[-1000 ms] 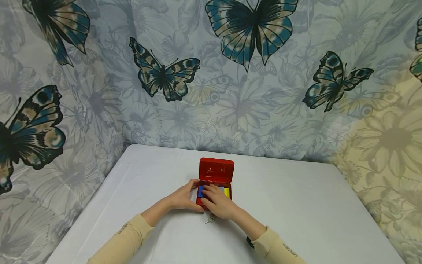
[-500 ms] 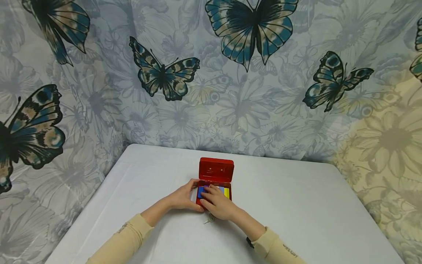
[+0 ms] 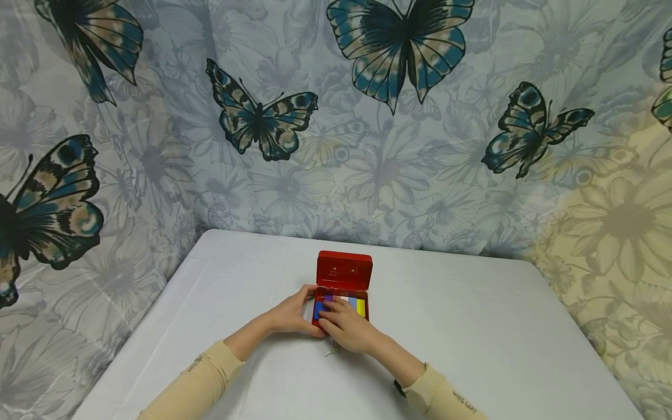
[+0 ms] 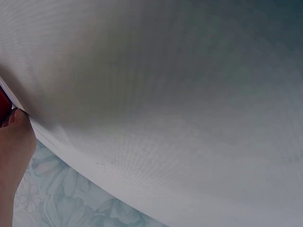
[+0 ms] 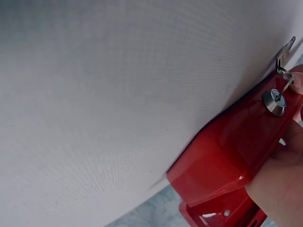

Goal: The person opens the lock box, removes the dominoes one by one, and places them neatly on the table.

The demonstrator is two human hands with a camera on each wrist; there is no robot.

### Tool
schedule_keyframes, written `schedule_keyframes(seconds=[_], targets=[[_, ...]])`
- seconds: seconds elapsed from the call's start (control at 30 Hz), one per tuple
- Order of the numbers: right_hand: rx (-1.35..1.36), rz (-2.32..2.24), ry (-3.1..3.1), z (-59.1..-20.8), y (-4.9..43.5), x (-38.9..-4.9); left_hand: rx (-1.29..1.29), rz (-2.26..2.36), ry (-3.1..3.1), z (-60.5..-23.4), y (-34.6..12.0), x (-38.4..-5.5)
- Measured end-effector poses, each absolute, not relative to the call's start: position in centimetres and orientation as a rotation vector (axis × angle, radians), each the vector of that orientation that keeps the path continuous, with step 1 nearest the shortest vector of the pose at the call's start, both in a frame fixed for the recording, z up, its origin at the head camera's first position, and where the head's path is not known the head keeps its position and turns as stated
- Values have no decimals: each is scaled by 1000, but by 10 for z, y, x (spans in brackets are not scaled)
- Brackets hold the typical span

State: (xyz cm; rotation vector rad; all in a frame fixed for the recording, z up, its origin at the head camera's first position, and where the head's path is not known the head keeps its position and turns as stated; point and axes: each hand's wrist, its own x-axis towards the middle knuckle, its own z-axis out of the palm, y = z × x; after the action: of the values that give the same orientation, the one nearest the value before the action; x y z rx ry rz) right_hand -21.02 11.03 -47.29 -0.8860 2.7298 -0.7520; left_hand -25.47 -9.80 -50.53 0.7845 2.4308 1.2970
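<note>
A small red cash box (image 5: 208, 161) stands on the white table, its lid (image 3: 344, 270) raised at the back. My left hand (image 3: 290, 313) grips the box's left side, thumb at the front corner and fingers at the back. Inside lies a row of coloured strips: a blue one (image 3: 318, 310) at the left, then purple, paler ones, and a yellow one (image 3: 360, 308) at the right. My right hand (image 3: 349, 328) reaches over the front wall, its extended fingers resting on the middle strips and hiding part of them. A silver lock (image 5: 274, 101) on the front holds a key.
Keys (image 3: 333, 349) on a ring hang from the lock down to the white tabletop (image 3: 472, 338). Cloth with butterflies (image 3: 259, 122) hangs behind and beside the table. A black object (image 3: 399, 388) sits at the right sleeve cuff.
The right hand has drawn slightly towards the person, and the strips have slid with it towards the box's front. More of the purple and white strips shows. The left hand stays put.
</note>
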Motion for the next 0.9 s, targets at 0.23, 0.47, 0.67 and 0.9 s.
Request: schedule_keyframes(seconds=[0.23,0.47,0.67,0.9], targets=[[-932,-795,2722,-471,110,-211,788,1297,2436,-506,-98,-255],[-816,-1051,2773,-467,106,-225,779,1265,2453,-506,-98,-255],[-780,-978,2808,-465,104,-239,764,1249,2455,-505,-97,-256],[-819,-871,2781,-468,98,-246,780,1283,2430,-503,-98,-255]])
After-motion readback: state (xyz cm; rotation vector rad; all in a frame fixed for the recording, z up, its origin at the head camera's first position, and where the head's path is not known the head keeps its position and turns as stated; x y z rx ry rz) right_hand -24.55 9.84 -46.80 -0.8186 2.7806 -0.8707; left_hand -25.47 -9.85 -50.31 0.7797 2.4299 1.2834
